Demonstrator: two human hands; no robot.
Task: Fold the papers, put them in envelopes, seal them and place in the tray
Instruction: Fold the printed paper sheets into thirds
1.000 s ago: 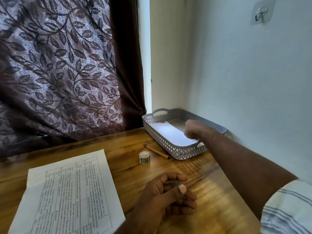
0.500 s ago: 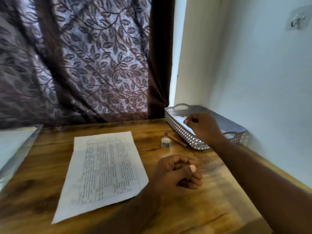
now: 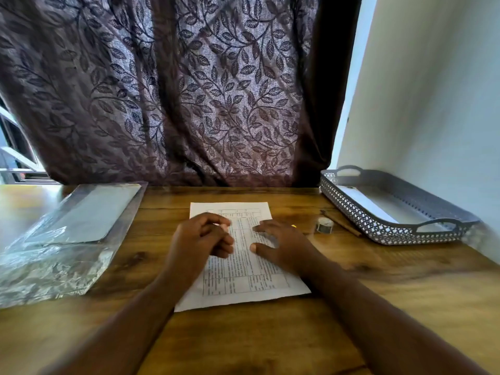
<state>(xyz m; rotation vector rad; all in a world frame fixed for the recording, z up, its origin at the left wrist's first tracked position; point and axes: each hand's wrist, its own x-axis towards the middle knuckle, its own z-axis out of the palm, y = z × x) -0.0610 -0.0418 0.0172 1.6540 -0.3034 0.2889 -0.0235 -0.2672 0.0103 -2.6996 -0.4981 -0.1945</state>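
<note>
A printed paper sheet (image 3: 243,269) lies flat on the wooden table (image 3: 243,342), straight in front of me. My left hand (image 3: 198,242) rests on its left half with the fingers curled in and nothing in them. My right hand (image 3: 281,243) lies on the right half, fingers spread flat on the page. A grey perforated tray (image 3: 384,228) stands at the right by the wall, with a white envelope (image 3: 365,204) lying inside it. At the left a clear plastic bag (image 3: 62,239) holds a stack of white envelopes (image 3: 84,215).
A small roll of tape (image 3: 323,225) and a brown pencil (image 3: 342,223) lie between the paper and the tray. A dark leaf-patterned curtain (image 3: 189,90) hangs along the table's far edge. A white wall (image 3: 433,104) closes off the right side.
The view has swung left. My right hand has come out of the tray and down onto the paper. My left hand has moved onto the sheet's left half.
</note>
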